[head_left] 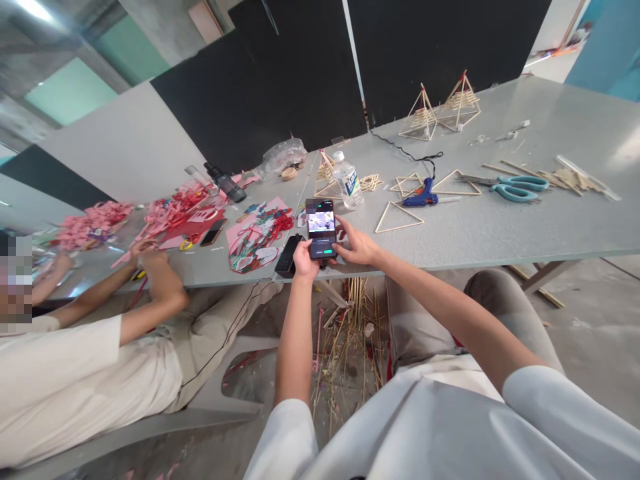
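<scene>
My left hand is closed around the lower left side of a smartphone, held upright near the table's front edge with its screen lit. On the phone's right side, my right hand has its fingers partly spread, one fingertip at the lower part of the screen. A black box-like device lies just left of the phone. Behind it stands a clear water bottle with a blue and green label. To the right are a stick triangle and a blue glue gun.
Teal-handled scissors and loose wooden sticks lie at the right. Stick pyramids stand at the back. Pink ribbon pieces cover the table's left, where a co-worker sits. Stick scraps litter the floor.
</scene>
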### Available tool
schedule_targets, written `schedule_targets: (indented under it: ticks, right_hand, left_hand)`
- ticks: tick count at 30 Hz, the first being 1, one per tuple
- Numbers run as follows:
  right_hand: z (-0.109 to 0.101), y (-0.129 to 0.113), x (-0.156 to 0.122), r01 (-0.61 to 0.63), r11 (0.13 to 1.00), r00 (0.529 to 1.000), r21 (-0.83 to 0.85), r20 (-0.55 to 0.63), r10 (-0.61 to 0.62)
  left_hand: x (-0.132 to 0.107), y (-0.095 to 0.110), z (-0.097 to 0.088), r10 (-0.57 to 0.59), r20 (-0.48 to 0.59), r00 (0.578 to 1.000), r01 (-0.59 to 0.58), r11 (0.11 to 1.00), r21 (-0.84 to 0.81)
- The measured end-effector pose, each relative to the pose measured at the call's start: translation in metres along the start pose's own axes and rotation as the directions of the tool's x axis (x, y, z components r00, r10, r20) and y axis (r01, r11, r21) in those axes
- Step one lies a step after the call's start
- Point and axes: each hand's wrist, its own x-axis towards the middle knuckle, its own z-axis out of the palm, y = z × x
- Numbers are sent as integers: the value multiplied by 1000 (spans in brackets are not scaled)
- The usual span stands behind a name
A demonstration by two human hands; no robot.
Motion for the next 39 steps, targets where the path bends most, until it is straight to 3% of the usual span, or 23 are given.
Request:
schedule_targets:
  ticks: [18, 24, 30, 39]
  right_hand:
    - [-4, -9, -1, -98, 995, 992, -31, -81, 96]
    - [-4, -8, -1, -68, 997, 992, -19, -104, 66]
    - [-4, -8, -1, -77, 995, 993, -60, -89, 71]
    - [-4, -7, -1, -101, 995, 992, -24, -82, 99]
  left_hand:
    - [3, -4, -4, -9, -7, 1000, 10, 998, 65]
    - [6, -7, -7, -8, 3, 1000, 8, 997, 71]
    - [10, -9, -12, 11, -1, 1000, -11, 997, 79]
    - [4, -6, -5, -19, 22, 1000, 17, 998, 62]
